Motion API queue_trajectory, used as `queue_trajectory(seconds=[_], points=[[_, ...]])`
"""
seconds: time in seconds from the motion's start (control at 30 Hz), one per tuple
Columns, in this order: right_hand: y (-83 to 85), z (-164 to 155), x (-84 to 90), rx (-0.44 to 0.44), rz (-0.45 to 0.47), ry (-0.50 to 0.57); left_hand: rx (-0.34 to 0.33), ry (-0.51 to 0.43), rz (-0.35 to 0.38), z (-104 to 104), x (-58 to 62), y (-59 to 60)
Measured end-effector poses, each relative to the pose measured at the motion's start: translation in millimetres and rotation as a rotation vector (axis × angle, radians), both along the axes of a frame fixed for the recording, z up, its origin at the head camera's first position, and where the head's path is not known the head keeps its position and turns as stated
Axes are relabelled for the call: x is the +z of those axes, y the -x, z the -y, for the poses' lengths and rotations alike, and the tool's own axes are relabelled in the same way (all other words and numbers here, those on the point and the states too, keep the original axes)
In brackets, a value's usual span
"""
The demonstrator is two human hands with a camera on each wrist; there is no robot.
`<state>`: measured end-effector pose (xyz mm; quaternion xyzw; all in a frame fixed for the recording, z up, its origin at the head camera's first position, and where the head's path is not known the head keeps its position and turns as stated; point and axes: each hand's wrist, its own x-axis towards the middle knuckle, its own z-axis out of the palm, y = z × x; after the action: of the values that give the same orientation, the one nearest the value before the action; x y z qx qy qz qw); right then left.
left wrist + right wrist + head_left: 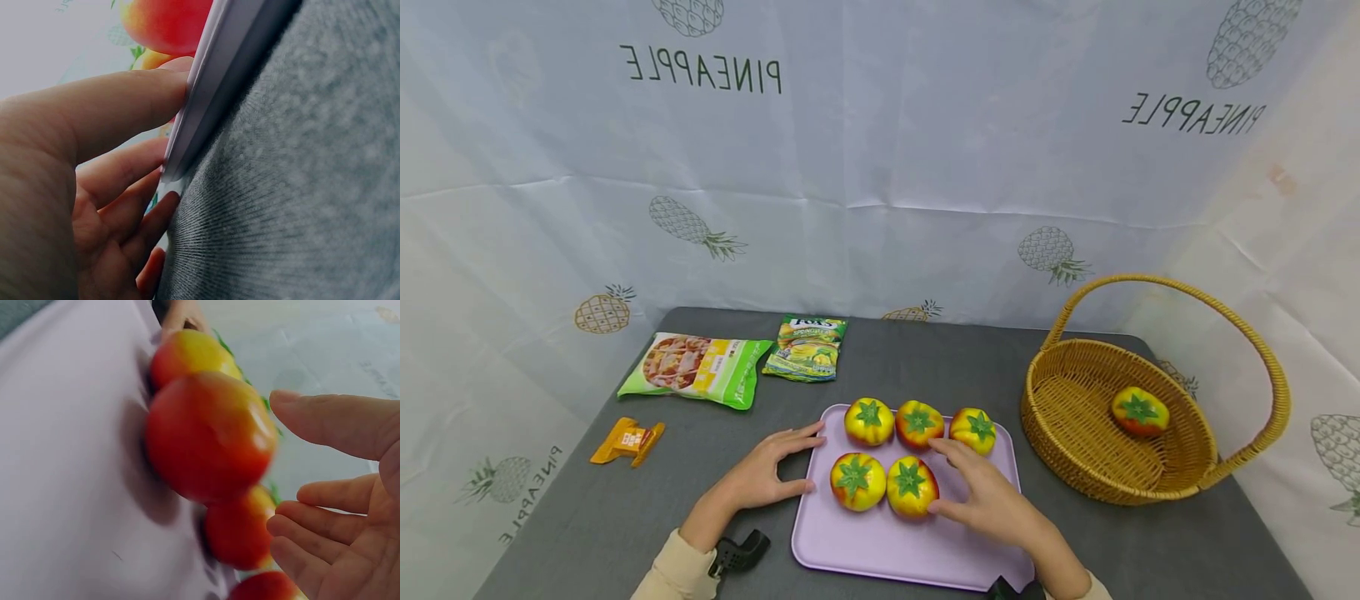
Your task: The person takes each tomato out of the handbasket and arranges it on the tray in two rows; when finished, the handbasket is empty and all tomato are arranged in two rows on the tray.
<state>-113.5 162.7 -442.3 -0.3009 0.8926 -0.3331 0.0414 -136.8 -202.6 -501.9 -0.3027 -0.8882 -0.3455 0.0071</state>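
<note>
A lilac tray (880, 550) on the table carries artificial-looking persimmons with green leafy tops: three in a back row and two in front. My left hand (767, 472) touches the tray's left edge with thumb and fingertips, fingers extended; the left wrist view shows them against the rim (206, 94). Over the tray's right part is my right hand (988, 500), thumb and fingers spread beside the front right persimmon (913, 487). In the right wrist view a gap shows between this hand (350, 506) and the nearest persimmon (209, 437). Nothing is held in it.
To the right stands a wicker basket (1075, 475) with a tall handle and one persimmon (1140, 412) inside. A green-and-white food bag (696, 367), a FOX'S candy packet (807, 348) and an orange wrapped snack (627, 442) lie at the left. A pineapple-print curtain (880, 167) hangs behind the grey table.
</note>
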Motion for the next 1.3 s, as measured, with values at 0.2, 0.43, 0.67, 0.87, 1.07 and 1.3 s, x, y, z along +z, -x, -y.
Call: queue_trajectory(seconds=[0.2,0.43,0.67,0.87,1.07,1.3], points=[[7.0,-18.1,10.9,-0.111,-0.047,-0.004,-0.004,-0.002,-0.006,0.0,0.7,-0.4],[13.7,-54.9,23.1,-0.232,-0.120,0.037,-0.005,0.000,0.002,-0.8,0.2,-0.4],[15.2,-100.6,47.0,-0.379,-0.149,-0.019,-0.004,-0.008,0.013,0.1,-1.9,0.7],[27.0,-140.0,65.3,-0.441,-0.136,-0.084,-0.003,-0.005,-0.003,0.9,-2.9,0.8],[44.5,-166.9,75.5,-0.485,-0.074,-0.140,0.000,-0.003,0.012,1.0,-2.2,0.2],[70.6,-186.4,78.5,-0.507,0.025,-0.203,-0.007,-0.004,0.001,0.9,-1.7,0.3]])
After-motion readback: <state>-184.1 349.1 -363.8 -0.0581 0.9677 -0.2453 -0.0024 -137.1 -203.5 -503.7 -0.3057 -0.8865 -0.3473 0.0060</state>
